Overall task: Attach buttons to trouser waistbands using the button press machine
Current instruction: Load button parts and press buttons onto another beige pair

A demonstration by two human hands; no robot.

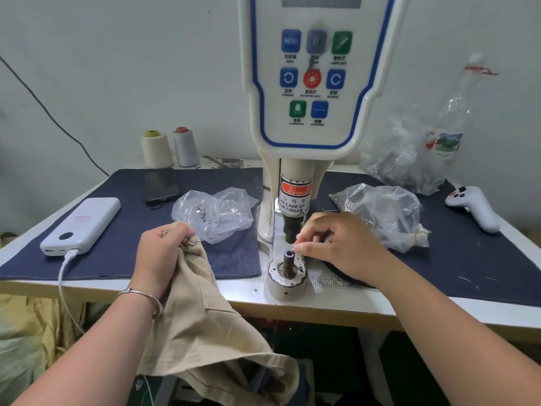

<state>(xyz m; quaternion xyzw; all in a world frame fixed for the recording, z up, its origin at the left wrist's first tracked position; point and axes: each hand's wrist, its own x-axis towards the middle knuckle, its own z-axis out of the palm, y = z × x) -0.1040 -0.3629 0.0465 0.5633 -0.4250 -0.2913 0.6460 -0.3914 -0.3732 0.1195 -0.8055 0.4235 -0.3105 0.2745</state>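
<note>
The white button press machine (pixel 313 83) stands at the table's middle, its black punch (pixel 292 228) above the lower die post (pixel 288 262). My left hand (pixel 161 253) grips the waistband of beige trousers (pixel 210 323), which hang over the table's front edge, left of the die. My right hand (pixel 339 244) is just right of the die, fingers curled, fingertips pinching something small beside the post; the piece itself is too small to make out.
Clear bags of button parts lie left (pixel 216 212) and right (pixel 383 212) of the machine. A white power bank (pixel 82 227) with cable, a phone (pixel 161 186), two thread cones (pixel 169 148), another bag (pixel 415 153) and a white controller (pixel 474 206) sit around on the dark cloth.
</note>
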